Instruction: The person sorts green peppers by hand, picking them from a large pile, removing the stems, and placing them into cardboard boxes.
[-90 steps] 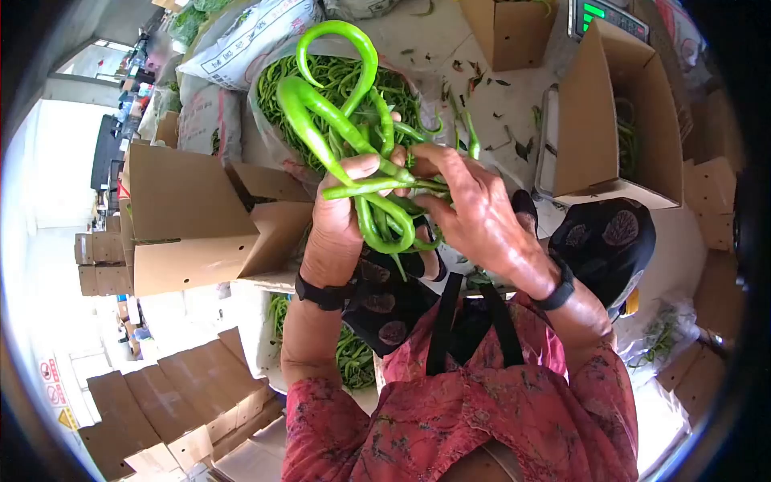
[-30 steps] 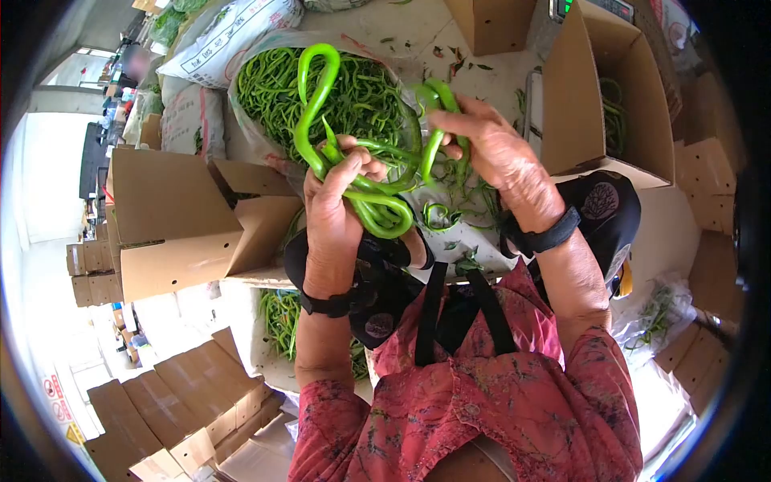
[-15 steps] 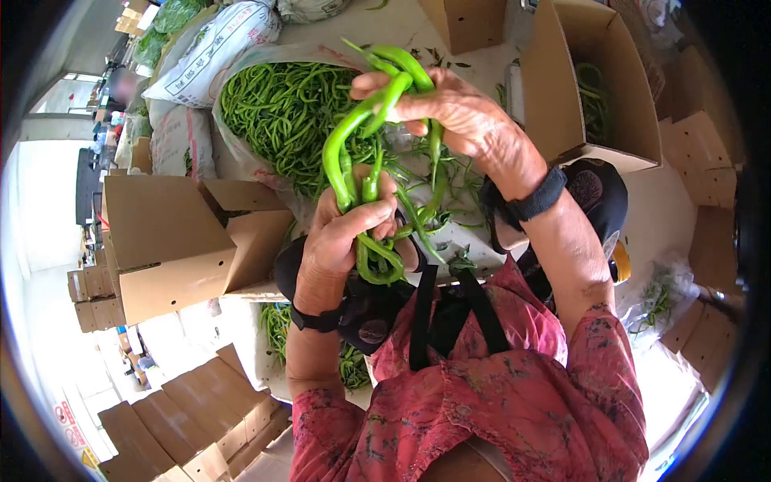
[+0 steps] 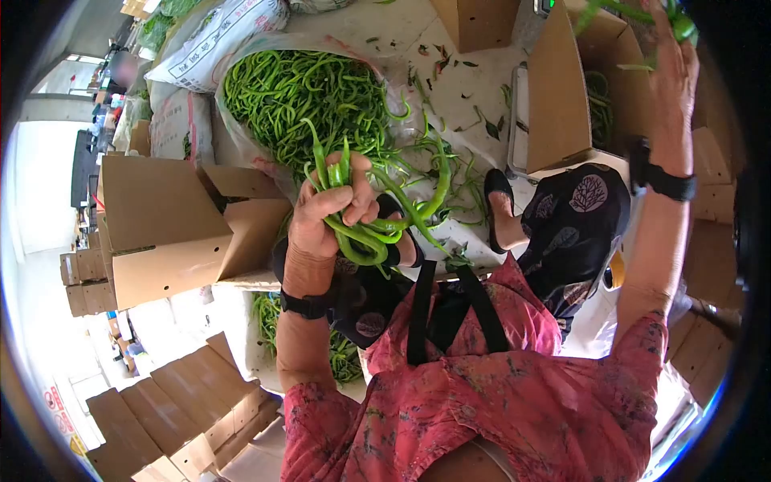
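Observation:
Several long green chili peppers (image 4: pixel 361 247) are bunched in my left hand (image 4: pixel 325 210), its fingers wrapped round them above my lap. At the upper right, over the tall open cardboard box (image 4: pixel 560 96), my right hand (image 4: pixel 673 68) is raised with more green chili peppers (image 4: pixel 683 29) at its fingers. Those peppers are blurred, and the fingertips are partly cut off by the frame edge. A large heap of green chili peppers (image 4: pixel 309 100) spills from an open clear plastic sack in front of me.
Another cardboard box (image 4: pixel 165 233) stands open at my left. Loose peppers and leaf scraps (image 4: pixel 491 126) lie on the pale floor ahead. Full white sacks (image 4: pixel 221 48) rest at the upper left. Folded cartons (image 4: pixel 173 410) are stacked at the lower left. A person is far off, upper left.
My right hand has swung from beside my left hand to the upper right, carrying peppers. My left hand has shifted slightly left and still grips its bunch.

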